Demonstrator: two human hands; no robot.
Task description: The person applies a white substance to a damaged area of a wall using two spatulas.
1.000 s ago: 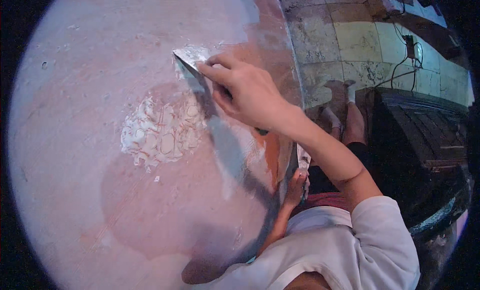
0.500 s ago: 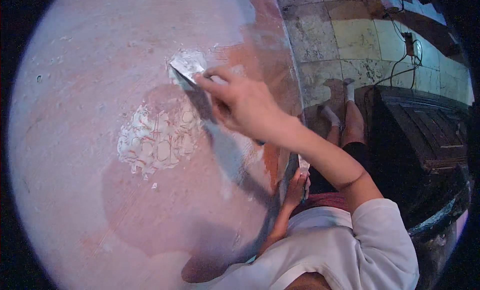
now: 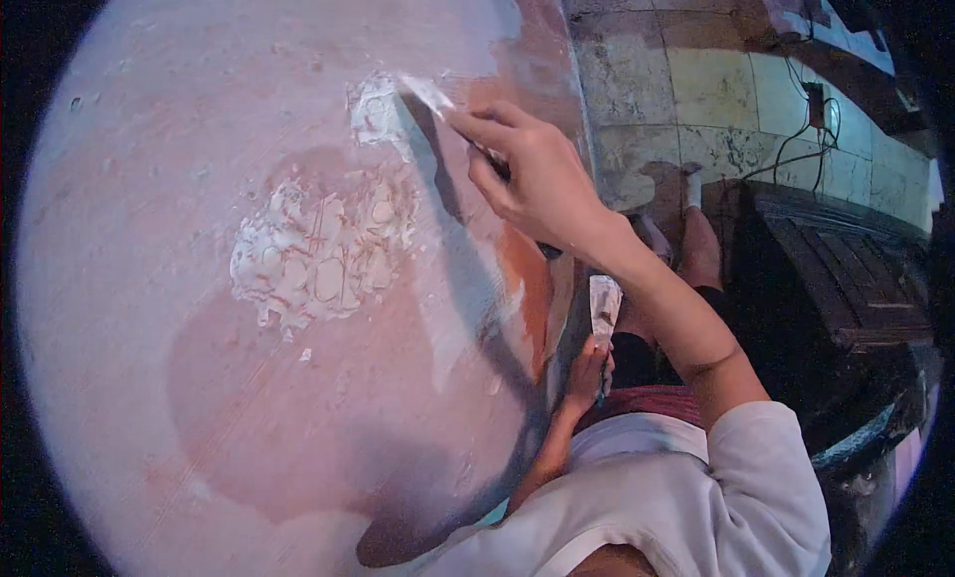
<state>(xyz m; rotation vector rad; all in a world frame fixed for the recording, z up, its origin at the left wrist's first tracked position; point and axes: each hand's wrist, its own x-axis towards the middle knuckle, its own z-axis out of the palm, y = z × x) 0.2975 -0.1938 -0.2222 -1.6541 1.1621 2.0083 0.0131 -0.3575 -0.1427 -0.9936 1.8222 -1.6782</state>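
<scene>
My right hand (image 3: 542, 174) is closed around the handle of a putty knife (image 3: 428, 96). Its blade tip meets the pale pinkish wall (image 3: 129, 279) beside a small white putty patch (image 3: 376, 112). Below that lies a larger, rough putty patch (image 3: 323, 254), crossed by scraped lines and rounded outlines. Low by my waist, my left hand (image 3: 587, 375) grips a second putty knife (image 3: 605, 306), blade up and whitish. The handles of both tools are mostly covered by my fingers.
Bare reddish-brown areas (image 3: 527, 279) run along the wall's right edge. Stained floor tiles (image 3: 711, 80) lie beyond my legs. On the right stands a dark panelled wooden piece (image 3: 846, 269), with a small box and black cables (image 3: 816, 109) behind it.
My right hand has drawn the putty knife to the right and its blade has turned, uncovering the small white patch. The left-hand blade shows more fully.
</scene>
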